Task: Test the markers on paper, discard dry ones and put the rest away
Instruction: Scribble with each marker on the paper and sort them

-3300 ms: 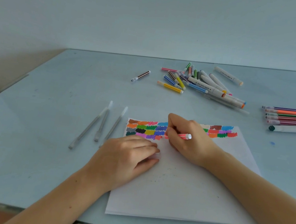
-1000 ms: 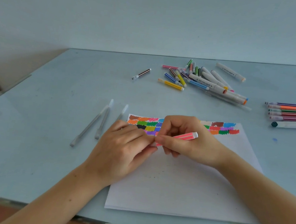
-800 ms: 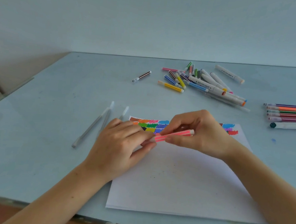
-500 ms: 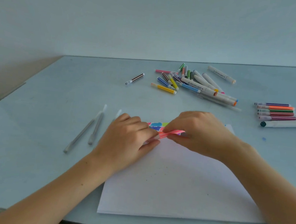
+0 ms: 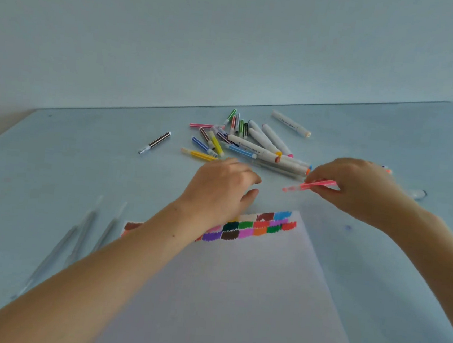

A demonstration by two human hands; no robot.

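My right hand point(image 5: 356, 188) pinches a capped pink marker point(image 5: 311, 185) and holds it above the table, right of the loose pile. My left hand point(image 5: 219, 187) hovers with relaxed fingers and holds nothing, just in front of the pile of markers point(image 5: 250, 143). The white paper point(image 5: 236, 283) lies in front of me, with rows of colour swatches point(image 5: 253, 228) along its far edge, partly hidden by my left forearm.
A brown-striped marker point(image 5: 156, 142) lies apart to the left of the pile. Three grey pens point(image 5: 80, 240) lie left of the paper. A white marker end point(image 5: 418, 194) shows behind my right hand. The wall runs close behind the table.
The marker got its cap on over the paper. Both hands then left the paper: the right carried the pink marker forward and right, the left moved toward the pile. The view tilted up.
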